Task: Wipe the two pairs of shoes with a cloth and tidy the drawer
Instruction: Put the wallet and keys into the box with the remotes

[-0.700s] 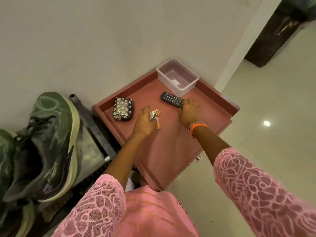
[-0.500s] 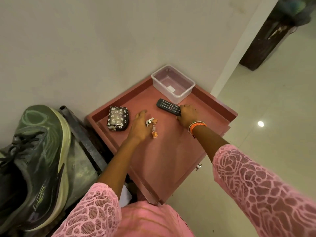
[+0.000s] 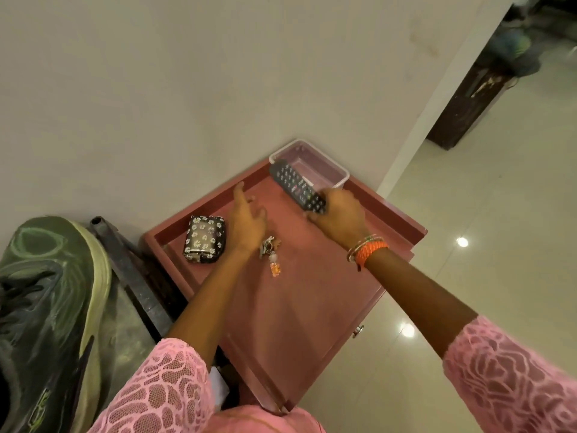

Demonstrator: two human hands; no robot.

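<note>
Your hands over the open drawer

Your right hand (image 3: pixel 340 214) gripped the remote (image 3: pixel 296 185), raised and tilted toward the clear tub (image 3: pixel 338 179) in the drawer's (image 3: pixel 281 323) far corner. Your left hand (image 3: pixel 246 220) hung with fingers spread and relaxed between the daisy pouch (image 3: pixel 204 239) by the left edge and the keys (image 3: pixel 270 248); a green shoe (image 3: pixel 50 307) sat outside, left.

Both arms reach forward in pink lace sleeves: the right hand (image 3: pixel 338 214), bracelets at the wrist, grips a remote (image 3: pixel 296 185); the left hand (image 3: pixel 248 218) spreads, apparently empty, fingers extended.
</note>
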